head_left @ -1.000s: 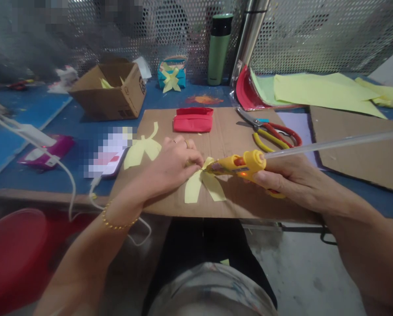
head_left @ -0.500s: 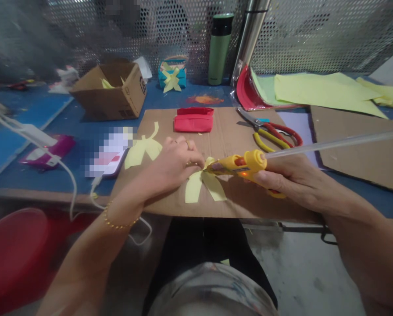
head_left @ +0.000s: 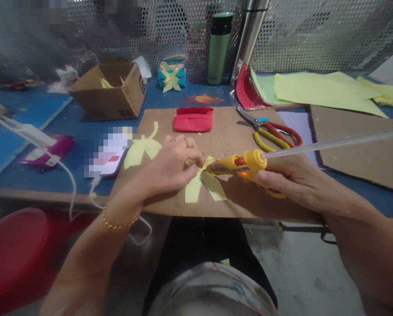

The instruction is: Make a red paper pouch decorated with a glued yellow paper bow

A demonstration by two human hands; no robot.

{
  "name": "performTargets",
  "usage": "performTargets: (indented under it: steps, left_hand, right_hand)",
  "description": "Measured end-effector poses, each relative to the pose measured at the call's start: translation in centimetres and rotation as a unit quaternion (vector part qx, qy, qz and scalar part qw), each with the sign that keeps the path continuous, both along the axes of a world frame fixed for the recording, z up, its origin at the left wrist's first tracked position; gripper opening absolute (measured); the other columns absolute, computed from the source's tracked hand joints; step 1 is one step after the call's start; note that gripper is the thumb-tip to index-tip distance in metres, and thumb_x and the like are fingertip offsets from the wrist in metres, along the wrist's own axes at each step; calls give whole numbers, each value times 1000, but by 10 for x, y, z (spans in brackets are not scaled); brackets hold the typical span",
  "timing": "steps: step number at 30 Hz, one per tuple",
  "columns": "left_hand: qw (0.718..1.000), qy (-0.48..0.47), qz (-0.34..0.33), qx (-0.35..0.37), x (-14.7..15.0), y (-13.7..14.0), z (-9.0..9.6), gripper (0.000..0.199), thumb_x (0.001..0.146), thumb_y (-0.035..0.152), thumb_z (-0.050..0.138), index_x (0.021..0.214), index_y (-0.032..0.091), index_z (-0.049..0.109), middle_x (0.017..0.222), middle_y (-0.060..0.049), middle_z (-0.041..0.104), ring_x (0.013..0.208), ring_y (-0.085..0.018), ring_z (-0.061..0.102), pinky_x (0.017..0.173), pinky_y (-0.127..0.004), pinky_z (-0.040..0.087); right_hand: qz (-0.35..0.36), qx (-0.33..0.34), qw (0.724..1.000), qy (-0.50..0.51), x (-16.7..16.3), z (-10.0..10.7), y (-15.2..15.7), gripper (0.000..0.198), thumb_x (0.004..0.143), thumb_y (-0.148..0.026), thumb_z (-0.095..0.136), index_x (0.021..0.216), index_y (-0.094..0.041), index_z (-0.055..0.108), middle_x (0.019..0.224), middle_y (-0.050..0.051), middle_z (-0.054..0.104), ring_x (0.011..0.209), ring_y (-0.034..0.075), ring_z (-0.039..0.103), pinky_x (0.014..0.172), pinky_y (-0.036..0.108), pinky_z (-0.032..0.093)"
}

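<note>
My right hand (head_left: 282,177) grips a yellow hot glue gun (head_left: 239,164) with a long clear glue stick (head_left: 334,142) poking out of its back. The nozzle touches the middle of a pale yellow bow-shaped cutout (head_left: 212,186) lying on the cardboard sheet (head_left: 163,202). Bent over the cutout's left side, my left hand (head_left: 176,162) pinches its yellow material near the nozzle; the fingertips partly cover it. A second yellow cutout (head_left: 137,153) lies left of that hand. Beyond the hands sits a small red folded pouch (head_left: 194,119).
Pliers-like cutters (head_left: 272,131) with red and yellow handles lie right of the pouch. A phone (head_left: 107,153) on a cable is at left. Behind stand an open carton (head_left: 114,98), a small blue bag (head_left: 172,74), a green flask (head_left: 219,50) and yellow sheets (head_left: 324,90).
My left thumb and fingers have shifted slightly and now pinch closer beside the nozzle. The glue gun and right hand have stayed in nearly the same place.
</note>
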State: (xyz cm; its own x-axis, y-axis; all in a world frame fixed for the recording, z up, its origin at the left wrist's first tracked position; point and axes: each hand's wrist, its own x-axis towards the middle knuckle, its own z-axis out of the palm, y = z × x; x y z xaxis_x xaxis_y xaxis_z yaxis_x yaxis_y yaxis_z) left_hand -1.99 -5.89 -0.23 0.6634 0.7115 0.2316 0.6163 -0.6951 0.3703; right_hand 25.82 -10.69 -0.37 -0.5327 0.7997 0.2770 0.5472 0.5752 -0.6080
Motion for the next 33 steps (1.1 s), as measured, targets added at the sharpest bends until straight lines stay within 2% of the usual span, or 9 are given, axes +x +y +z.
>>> performTargets:
  steps: [4,11,16,23,28,33]
  left_hand:
    - [998,-22,49,16,2,-2,2,20,88,13,54,84,21,72,96,-4,68,96,-24,58,97,-46,37]
    - [999,3,49,7,6,0,-5,10,93,24,58,90,20,66,105,-7,63,105,-27,55,94,-45,38]
    - [999,15,45,5,6,2,-9,2,90,21,59,92,20,60,104,-7,61,105,-27,55,94,-45,38]
    - [999,19,42,-14,6,4,-11,4,89,22,59,93,21,58,104,-6,61,105,-27,54,95,-46,38]
    - [999,9,37,-28,4,1,-8,5,89,19,56,94,21,57,104,-6,63,103,-26,56,95,-46,40]
    - [996,-55,73,-15,2,1,-1,11,85,15,54,93,21,58,100,-6,65,96,-24,59,93,-43,45]
  right_hand:
    - [6,-4,1000,4,0,0,0,51,106,-52,48,66,-21,51,56,-4,47,49,9,40,46,26,29]
    - [-6,-19,1000,2,-1,2,-1,56,104,-59,48,63,-21,48,55,-4,44,49,10,38,47,27,27]
    - [-13,-26,1000,-3,0,2,-2,58,103,-63,46,62,-21,47,55,-4,44,49,11,38,47,28,27]
    - [-12,-16,1000,-5,-1,3,-1,61,103,-65,45,61,-22,44,55,-4,41,49,11,36,49,29,26]
    - [-48,-21,998,-20,1,3,-2,66,100,-74,39,65,-21,55,54,-2,45,50,13,41,51,30,25]
    - [-80,-13,996,-31,-3,3,-1,68,99,-76,38,65,-20,57,55,0,51,51,14,44,53,31,25]
